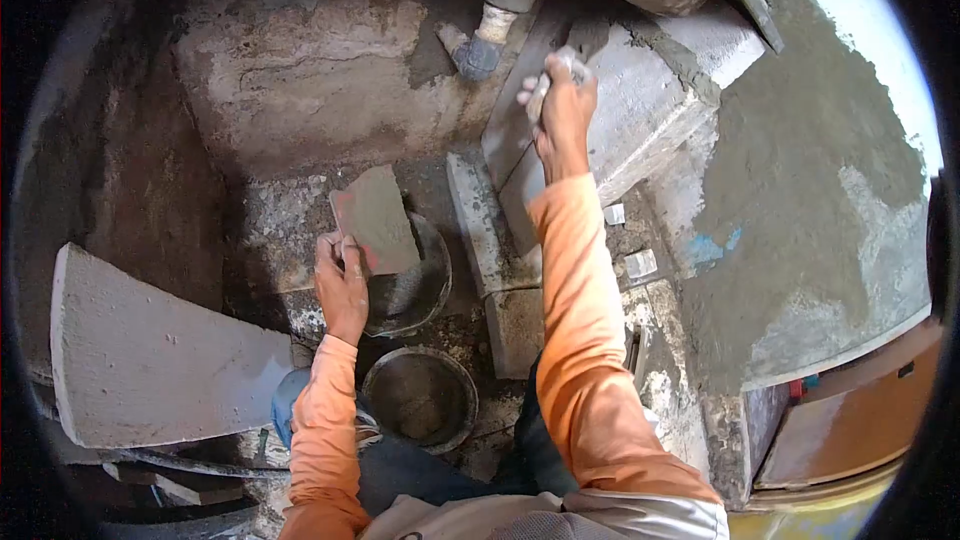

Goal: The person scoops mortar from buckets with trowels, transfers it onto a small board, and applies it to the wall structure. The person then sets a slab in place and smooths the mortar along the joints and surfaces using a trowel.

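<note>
My left hand (343,285) pinches the near left edge of a flat tile (376,220). Wet grey mortar coats most of the tile's face, and a little pink-red shows along its left side. Under the tile stands a round bucket (432,275), partly hidden by it. My right hand (562,110) is closed around a trowel, reaching far forward. The trowel's dark blade (588,37) lies against or just over the pale block wall (640,80); whether it touches, I cannot tell. The fingers hide most of the handle.
A second bucket (420,398) sits between my legs. Left of me leans a curved pale slab (165,355). A grey pipe elbow (478,58) juts from the back wall. Fresh mortar covers the curved surface (800,170) at right, above an orange-brown panel (850,410).
</note>
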Demonstrator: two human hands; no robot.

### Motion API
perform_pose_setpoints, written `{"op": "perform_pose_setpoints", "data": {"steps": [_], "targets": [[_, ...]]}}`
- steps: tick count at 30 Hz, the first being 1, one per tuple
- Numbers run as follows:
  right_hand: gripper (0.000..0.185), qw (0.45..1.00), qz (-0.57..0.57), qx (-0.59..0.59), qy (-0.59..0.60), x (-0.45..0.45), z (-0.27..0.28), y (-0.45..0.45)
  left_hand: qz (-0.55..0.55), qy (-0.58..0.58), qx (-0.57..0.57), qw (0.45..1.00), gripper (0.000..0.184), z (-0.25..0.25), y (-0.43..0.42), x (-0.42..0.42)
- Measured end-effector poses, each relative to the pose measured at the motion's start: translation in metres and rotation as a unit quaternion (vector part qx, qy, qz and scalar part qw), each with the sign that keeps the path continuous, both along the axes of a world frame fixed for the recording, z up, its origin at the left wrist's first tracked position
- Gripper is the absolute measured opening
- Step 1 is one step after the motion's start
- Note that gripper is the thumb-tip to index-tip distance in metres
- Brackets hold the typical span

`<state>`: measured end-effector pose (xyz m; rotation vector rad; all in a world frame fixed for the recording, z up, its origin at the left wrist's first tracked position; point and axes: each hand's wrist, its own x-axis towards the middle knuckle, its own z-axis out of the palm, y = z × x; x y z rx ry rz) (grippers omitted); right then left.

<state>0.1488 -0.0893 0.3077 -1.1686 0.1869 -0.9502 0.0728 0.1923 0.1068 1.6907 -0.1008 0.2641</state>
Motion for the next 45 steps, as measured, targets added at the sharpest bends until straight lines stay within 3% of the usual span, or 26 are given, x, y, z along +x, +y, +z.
{"op": "perform_pose_setpoints", "data": {"steps": [4, 6, 17, 21, 28, 40, 42, 45], "targets": [[0.013, 0.994, 0.102, 0.007, -0.047, 0.035, 0.038, -0.015, -0.003, -0.004, -0.02, 1.0, 0.024, -0.002, 0.001, 0.001], [0.011, 0.989, 0.113, 0.087, -0.045, 0.048, 0.054, -0.017, -0.006, 0.007, -0.017, 1.0, 0.024, -0.003, 0.0, 0.002], [0.018, 0.988, 0.052, 0.123, -0.081, 0.039, 0.084, -0.006, -0.007, 0.001, -0.023, 1.0, 0.021, -0.007, -0.001, 0.005], [0.014, 0.977, 0.033, 0.185, -0.102, 0.02, 0.088, -0.005, -0.003, -0.006, -0.02, 1.0, 0.021, -0.01, -0.001, 0.009], [0.017, 0.973, 0.061, 0.191, -0.11, -0.03, 0.065, -0.015, 0.004, -0.012, -0.014, 1.0, 0.021, -0.018, -0.003, 0.012], [0.025, 0.987, 0.073, 0.09, -0.109, -0.134, 0.029, 0.023, -0.008, -0.023, -0.007, 1.0, 0.025, -0.022, -0.01, 0.015], [0.036, 0.996, 0.052, 0.041, -0.051, -0.166, 0.004, 0.039, -0.005, -0.018, -0.009, 1.0, 0.025, -0.024, -0.006, 0.017], [0.047, 0.987, 0.038, -0.04, 0.151, -0.204, -0.062, 0.053, 0.043, 0.004, -0.014, 0.999, 0.026, -0.026, 0.001, 0.023]]}}
